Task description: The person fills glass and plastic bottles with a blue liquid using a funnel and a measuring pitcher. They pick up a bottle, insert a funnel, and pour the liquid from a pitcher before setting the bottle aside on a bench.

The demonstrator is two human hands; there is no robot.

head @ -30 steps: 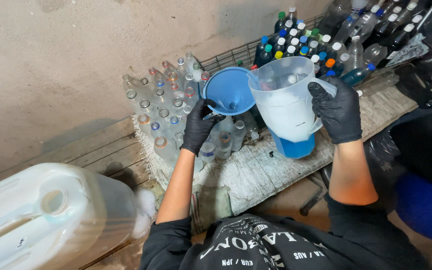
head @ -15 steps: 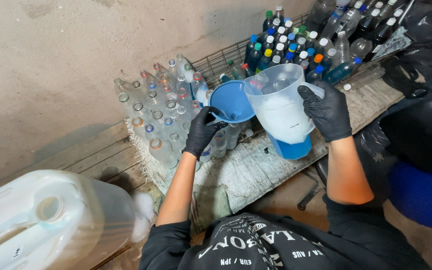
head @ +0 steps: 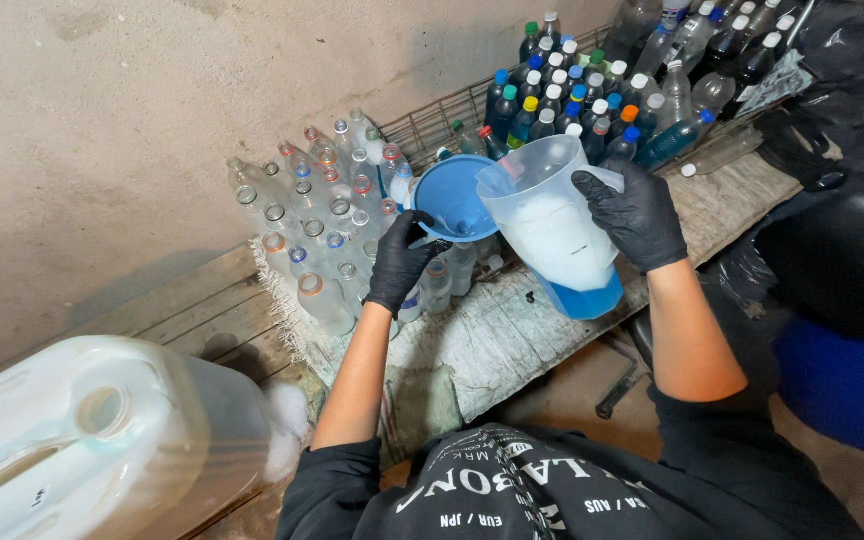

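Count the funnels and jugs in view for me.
2: one blue funnel steadied by the left hand over the open bottles, and one clear jug tilted toward it in the right hand. Others may be hidden behind the bottles.

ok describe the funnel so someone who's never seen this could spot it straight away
Start at the wooden bench along the concrete wall and find the cluster of clear uncapped bottles at its left end. At that cluster's right edge, the gloved left hand steadies a funnel beside the tilted translucent jug. It is the only wide, solid blue cone among narrow bottle necks.
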